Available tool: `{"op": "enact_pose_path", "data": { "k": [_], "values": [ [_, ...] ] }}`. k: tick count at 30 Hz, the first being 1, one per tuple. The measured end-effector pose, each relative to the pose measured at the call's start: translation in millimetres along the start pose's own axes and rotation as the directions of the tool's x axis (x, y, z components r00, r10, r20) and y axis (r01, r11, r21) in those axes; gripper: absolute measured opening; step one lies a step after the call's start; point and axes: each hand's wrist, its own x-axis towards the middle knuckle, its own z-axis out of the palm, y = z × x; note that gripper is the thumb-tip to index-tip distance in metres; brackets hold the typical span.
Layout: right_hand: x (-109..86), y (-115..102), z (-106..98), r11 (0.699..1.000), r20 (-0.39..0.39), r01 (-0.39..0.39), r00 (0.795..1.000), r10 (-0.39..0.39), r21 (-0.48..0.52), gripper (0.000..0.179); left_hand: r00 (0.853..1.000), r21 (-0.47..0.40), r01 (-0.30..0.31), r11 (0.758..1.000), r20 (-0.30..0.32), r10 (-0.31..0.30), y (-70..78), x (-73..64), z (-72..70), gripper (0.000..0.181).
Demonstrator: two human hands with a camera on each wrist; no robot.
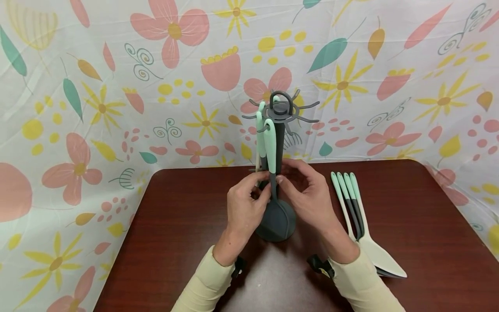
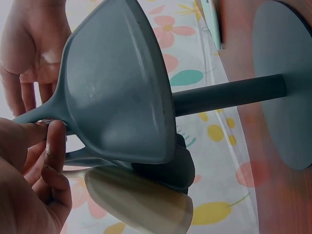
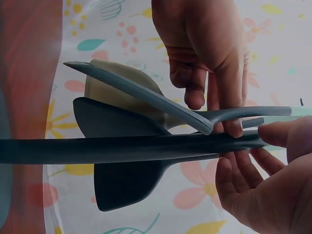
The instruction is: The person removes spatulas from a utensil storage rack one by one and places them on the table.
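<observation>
A dark grey utensil stand (image 1: 281,113) with a ring top and radiating hooks stands upright on its round base (image 2: 280,97). Several utensils with mint handles hang from its left and front hooks. The front one is a dark grey turner (image 2: 114,83), its broad head pointing down. My left hand (image 1: 247,203) pinches the turner's neck between thumb and fingers. On the other side, my right hand (image 1: 312,195) has its thumb and relaxed fingers about the pole (image 3: 122,150), near the handles. Behind the turner hang a cream-headed utensil (image 2: 141,200) and other dark heads.
Several more mint-handled utensils lie bunched on the brown table (image 1: 183,242) to the right. A cream turner (image 1: 383,258) is on top, over a dark head. A floral cloth (image 1: 117,86) hangs behind the table and beside it.
</observation>
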Motion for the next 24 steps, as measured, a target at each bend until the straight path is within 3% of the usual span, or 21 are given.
{"op": "enact_pose_path", "data": {
  "k": [24],
  "values": [
    [5.4,-0.2,0.6,0.998,-0.001,0.029,1.0,-0.029,-0.052,0.034,1.0,-0.018,0.01,1.0,-0.002,-0.01,2.2,1.6,-2.6,0.018]
  ]
}}
